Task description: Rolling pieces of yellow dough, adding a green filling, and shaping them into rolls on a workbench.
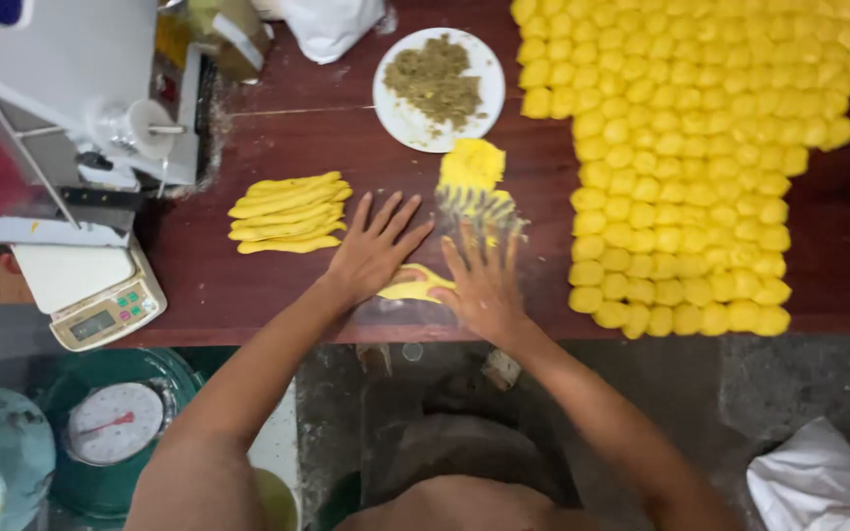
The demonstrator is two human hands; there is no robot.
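Pressing flat yellow dough strip (pixel 415 285), left hand (pixel 374 251), right hand (pixel 484 285), fingers spread apart.

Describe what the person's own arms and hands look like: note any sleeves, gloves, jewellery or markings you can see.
Both arms are bare from shoulder to wrist, with no sleeves in view. The left hand and right hand wear no gloves; no rings, watch or bracelets show. The right hand is motion-blurred, so fine marks on it cannot be told.

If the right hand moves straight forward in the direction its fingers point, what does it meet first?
The right hand points up the table; it would probably first meet the blurred yellow dough piece, then the plate of filling.
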